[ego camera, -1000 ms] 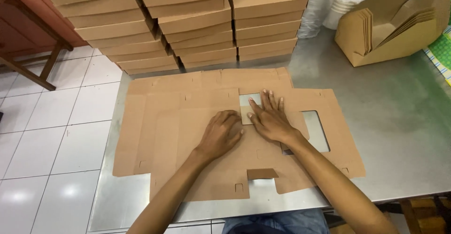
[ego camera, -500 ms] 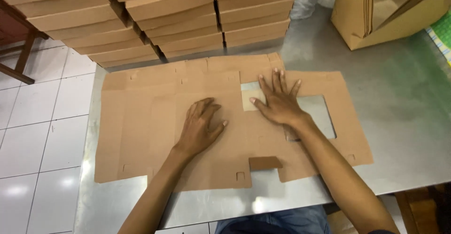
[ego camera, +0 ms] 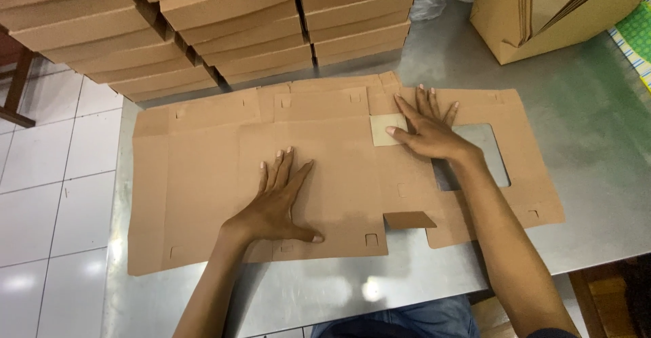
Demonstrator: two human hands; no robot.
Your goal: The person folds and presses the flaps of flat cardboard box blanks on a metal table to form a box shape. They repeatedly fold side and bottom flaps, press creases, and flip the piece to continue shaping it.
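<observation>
A bare steel table top (ego camera: 583, 148) fills most of the view, and on it lies a large flat brown cardboard box blank (ego camera: 203, 175), die-cut with slots, tabs and a rectangular window opening (ego camera: 485, 151) through which the steel shows. The blank is spread unfolded across the middle of the table, its long side running left to right, one small loose flap (ego camera: 409, 220) sticking out at its near edge.

Beyond the blank's far edge, just behind it, stand three tall stacks of flat folded brown cardboard boxes (ego camera: 237, 33). Past the blank's far right corner sits an open brown cardboard carton (ego camera: 542, 23) holding upright folded sheets. Off the blank's left end, white floor tiles (ego camera: 47, 175) show below the table.

The left hand (ego camera: 278, 206) lies palm down on the middle of the blank, fingers straight and spread, gripping nothing. The right hand (ego camera: 427, 131) presses flat on the blank beside the left edge of the window, fingers extended and fanned, thumb touching a small pale square cardboard patch (ego camera: 383, 129); it too holds nothing.
</observation>
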